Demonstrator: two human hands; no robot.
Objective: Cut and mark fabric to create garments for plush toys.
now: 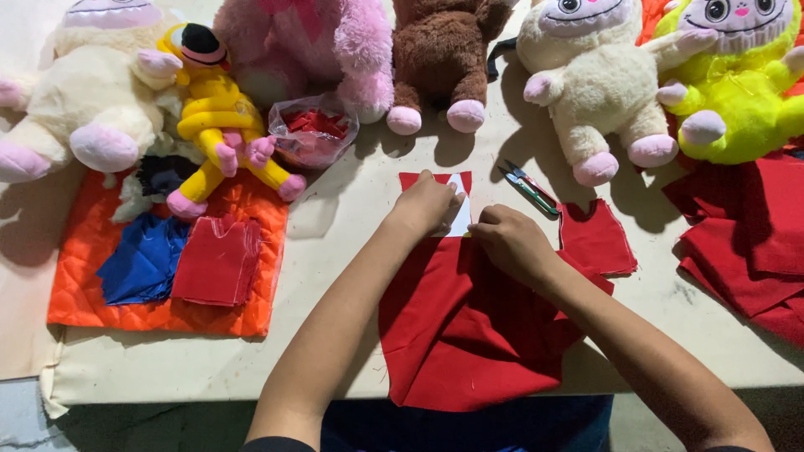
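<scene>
Head view: a clear plastic bag [314, 130] is filled with red scraps; a white paper template [460, 213] is pressed onto smooth red cloth [456, 326] by left hand [427, 205] and right hand [507, 238], fingers curled flat.

A pale cream tabletop [335, 276] carries everything. Along its far edge sits a row of plush toys: a cream one [92, 92] at the far left corner, a yellow one [213, 109], a pink one [310, 42], a brown one [440, 59], another cream one [595, 92] and a bright yellow-green one [737, 84] at the far right. A clear bag of red scraps [314, 130] lies before the pink toy. An orange quilted mat [84, 251] lies toward the left edge. A large red cloth [461, 335] hangs over the near edge at the middle, with a small red cut piece [596, 238] and thread snips [529, 186] just beyond it. A stack of red fabric [745, 234] lies at the right edge.
</scene>
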